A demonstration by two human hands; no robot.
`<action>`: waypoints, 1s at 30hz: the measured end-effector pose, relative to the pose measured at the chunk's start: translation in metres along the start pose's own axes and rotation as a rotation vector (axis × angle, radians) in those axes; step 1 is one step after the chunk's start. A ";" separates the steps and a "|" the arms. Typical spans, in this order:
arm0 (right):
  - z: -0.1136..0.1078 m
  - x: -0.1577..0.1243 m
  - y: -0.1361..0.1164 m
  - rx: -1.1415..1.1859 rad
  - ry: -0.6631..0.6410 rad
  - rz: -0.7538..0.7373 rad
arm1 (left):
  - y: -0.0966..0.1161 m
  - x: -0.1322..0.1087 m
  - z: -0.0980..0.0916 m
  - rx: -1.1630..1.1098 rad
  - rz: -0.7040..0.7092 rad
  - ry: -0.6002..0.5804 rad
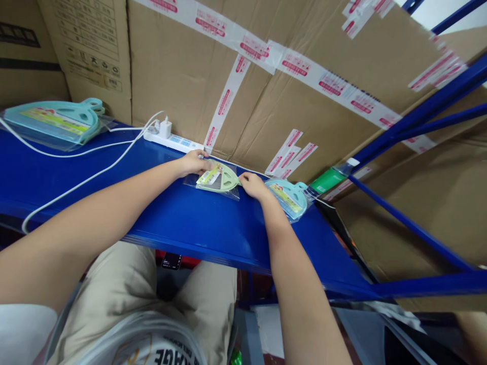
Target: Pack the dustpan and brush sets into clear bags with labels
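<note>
The green dustpan [229, 178], in its clear bag with a yellow label, lies on the blue table [182, 218], to the right of the power strip [178, 142] and a little nearer the person. The left hand [195, 162] is just beside the right end of the power strip, at the end of the bag away from the handle. The right hand [251, 184], farther right of the power strip, is at the handle end. Held at both ends like this, the pack is probably being kept steady and square to the person.

The right grip is narrow, thumb and fingers pinched together on the handle tip. The left grip touches the bag's edge, its fingers curled; whether they close on the plastic or only rest there, I cannot tell.

One blue dustpan [300, 195] lies well to the right of the power strip, near the bottle [330, 179]; another bagged dustpan [57, 121] lies to its left, perhaps set apart to leave working room. The white cable [125, 157] trails leftward from the power strip.
</note>
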State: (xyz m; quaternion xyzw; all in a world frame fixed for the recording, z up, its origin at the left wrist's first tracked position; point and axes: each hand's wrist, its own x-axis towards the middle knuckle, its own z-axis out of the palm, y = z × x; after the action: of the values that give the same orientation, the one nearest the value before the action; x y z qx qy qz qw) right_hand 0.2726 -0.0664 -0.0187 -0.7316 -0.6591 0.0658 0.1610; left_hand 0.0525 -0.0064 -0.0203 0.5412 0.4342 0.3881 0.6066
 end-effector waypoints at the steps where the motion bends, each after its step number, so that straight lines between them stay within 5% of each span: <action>1: 0.000 0.000 0.000 0.001 0.002 -0.004 | 0.001 -0.001 0.001 0.026 0.002 0.013; 12: -0.005 -0.005 -0.006 0.004 -0.019 0.013 | 0.007 -0.007 0.001 0.001 0.045 0.016; 22: -0.002 -0.003 -0.003 0.029 -0.003 0.003 | 0.006 -0.003 0.000 0.429 0.195 0.135; 30: -0.001 0.001 0.001 0.042 -0.018 -0.015 | 0.009 -0.005 0.010 0.263 0.153 0.133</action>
State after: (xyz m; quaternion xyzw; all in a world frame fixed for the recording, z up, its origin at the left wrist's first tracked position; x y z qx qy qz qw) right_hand 0.2741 -0.0660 -0.0183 -0.7224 -0.6646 0.0850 0.1710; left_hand 0.0605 -0.0137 -0.0109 0.6204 0.4778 0.4080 0.4694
